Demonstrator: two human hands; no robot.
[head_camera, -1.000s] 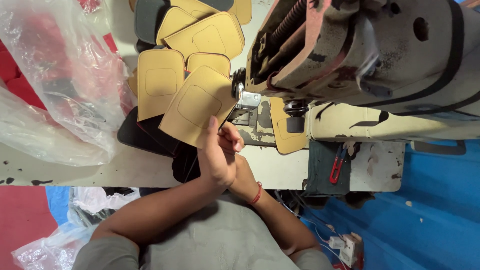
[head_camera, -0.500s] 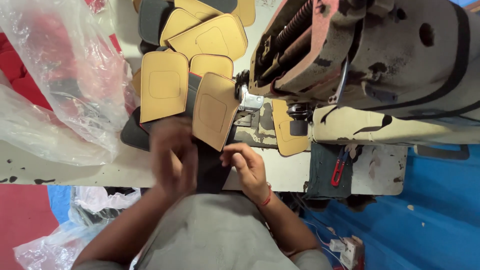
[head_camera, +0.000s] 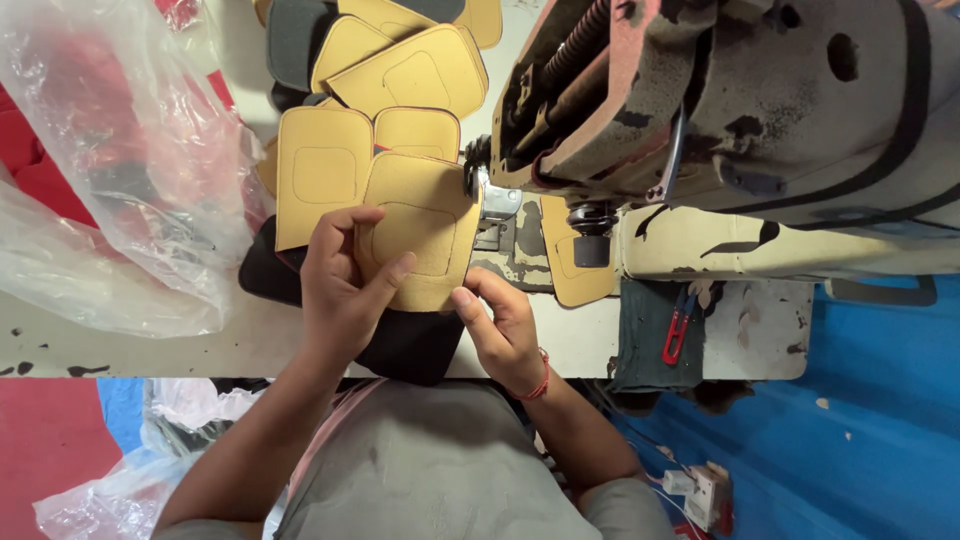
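While the person holds the tan leather piece (head_camera: 420, 235) close to the needle area of the sewing machine (head_camera: 720, 130), the fingertips could, I think, come too near the needle, or the piece could slide crooked on the black layer (head_camera: 410, 345) below. The left hand (head_camera: 345, 285) is clamped on the piece's left side, thumb on top. The right hand (head_camera: 500, 325) pinches its lower right corner. The piece lies near the front edge of the tabletop (head_camera: 130, 345), beside other tan pieces (head_camera: 322, 175).
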